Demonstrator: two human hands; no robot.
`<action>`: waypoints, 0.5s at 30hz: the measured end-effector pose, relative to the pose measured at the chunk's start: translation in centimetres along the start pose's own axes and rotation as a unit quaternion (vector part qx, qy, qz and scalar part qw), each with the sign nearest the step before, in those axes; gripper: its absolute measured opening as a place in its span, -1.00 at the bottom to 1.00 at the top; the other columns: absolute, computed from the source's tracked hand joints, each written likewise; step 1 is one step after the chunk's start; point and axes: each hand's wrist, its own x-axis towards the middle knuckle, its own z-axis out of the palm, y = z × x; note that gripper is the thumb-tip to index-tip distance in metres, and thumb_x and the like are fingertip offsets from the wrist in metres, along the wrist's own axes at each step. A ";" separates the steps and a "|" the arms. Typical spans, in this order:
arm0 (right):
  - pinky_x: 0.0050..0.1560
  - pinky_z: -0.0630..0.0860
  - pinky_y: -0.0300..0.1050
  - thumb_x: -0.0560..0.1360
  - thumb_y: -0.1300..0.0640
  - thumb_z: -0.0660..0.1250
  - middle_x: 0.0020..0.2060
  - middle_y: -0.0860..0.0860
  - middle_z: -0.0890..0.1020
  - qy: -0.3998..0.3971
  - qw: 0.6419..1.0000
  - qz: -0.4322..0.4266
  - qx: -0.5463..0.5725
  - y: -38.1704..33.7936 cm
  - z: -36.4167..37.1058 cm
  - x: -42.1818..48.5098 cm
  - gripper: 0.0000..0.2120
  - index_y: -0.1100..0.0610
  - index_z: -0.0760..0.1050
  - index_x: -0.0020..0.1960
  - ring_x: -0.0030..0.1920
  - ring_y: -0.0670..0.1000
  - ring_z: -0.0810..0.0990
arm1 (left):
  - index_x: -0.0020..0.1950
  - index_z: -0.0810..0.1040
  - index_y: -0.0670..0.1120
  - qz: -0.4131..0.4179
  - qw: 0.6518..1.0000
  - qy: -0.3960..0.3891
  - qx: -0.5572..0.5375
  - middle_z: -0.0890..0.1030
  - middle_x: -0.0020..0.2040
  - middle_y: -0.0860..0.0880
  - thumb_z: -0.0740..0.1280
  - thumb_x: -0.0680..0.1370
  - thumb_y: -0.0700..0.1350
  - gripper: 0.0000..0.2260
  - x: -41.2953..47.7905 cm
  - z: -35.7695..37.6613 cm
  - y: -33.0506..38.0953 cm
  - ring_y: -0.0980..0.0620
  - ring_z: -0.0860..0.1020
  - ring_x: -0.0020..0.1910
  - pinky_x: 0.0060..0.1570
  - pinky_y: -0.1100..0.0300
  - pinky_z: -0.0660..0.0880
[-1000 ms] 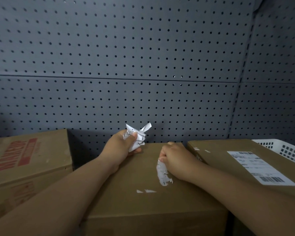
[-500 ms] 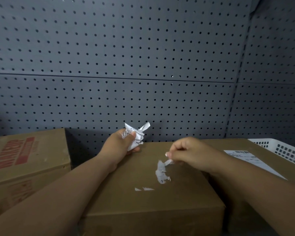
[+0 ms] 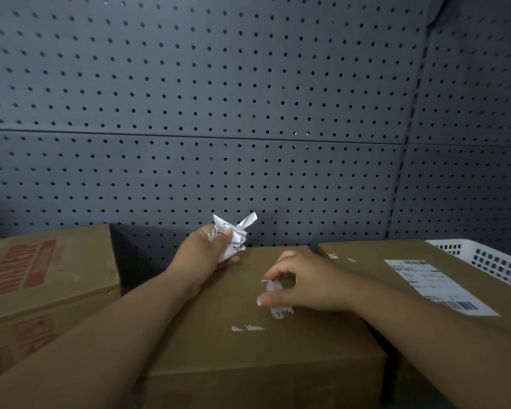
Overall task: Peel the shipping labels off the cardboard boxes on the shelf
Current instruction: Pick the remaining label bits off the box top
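Note:
A plain cardboard box (image 3: 248, 358) sits in the middle in front of me. My left hand (image 3: 202, 255) rests at its far edge and grips a crumpled wad of peeled label paper (image 3: 233, 236). My right hand (image 3: 301, 286) hovers over the box top and pinches a torn white label strip (image 3: 279, 311), whose lower end still touches the box. Two small white label scraps (image 3: 248, 328) stay stuck to the box nearer me. The box on the right (image 3: 366, 255) carries a whole white shipping label (image 3: 434, 286) with barcodes.
A box with red print (image 3: 42, 270) stands on the left, a dark gap between it and the middle box. A white plastic basket (image 3: 490, 258) sits at the far right. A grey pegboard wall (image 3: 248, 113) closes the back.
My right hand has lifted off the box top and pulled the label strip loose, first upward, now drawn nearer me. The left hand with the wad has stayed put.

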 end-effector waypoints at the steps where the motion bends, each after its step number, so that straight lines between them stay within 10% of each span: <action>1: 0.01 0.35 -0.37 0.35 -0.24 0.39 0.03 -0.20 0.46 0.000 1.000 -0.008 -0.007 0.1 0.1 -0.3 -0.56 -0.06 0.53 0.14 0.06 -0.23 0.42 | 0.02 0.55 -0.03 0.000 1.000 0.000 0.000 0.67 -0.03 -0.06 0.21 0.63 -0.07 -0.87 0.0 0.0 0.0 -0.02 0.67 -0.15 0.03 0.08 0.58; 6: -0.10 0.46 -0.33 0.39 -0.01 0.46 -0.18 -0.17 0.60 0.053 0.997 -0.037 0.035 0.4 0.3 -1.0 -0.87 -0.11 0.51 -0.26 -0.15 -0.24 0.53 | 0.02 0.54 -0.01 0.001 1.000 0.001 0.007 0.67 -0.04 -0.04 0.21 0.63 -0.06 -0.87 0.0 -0.1 -0.1 -0.04 0.67 -0.12 0.07 0.04 0.57; 15: -0.02 0.55 -0.29 0.42 0.12 0.44 -0.20 -0.11 0.66 0.071 0.987 -0.030 0.138 1.4 -0.6 -2.4 -0.91 -0.02 0.54 -0.16 -0.14 -0.20 0.61 | 0.01 0.55 0.01 0.003 1.000 -0.002 -0.003 0.67 -0.04 -0.03 0.21 0.63 -0.06 -0.87 -0.1 -0.1 0.0 0.00 0.66 -0.17 0.01 0.12 0.59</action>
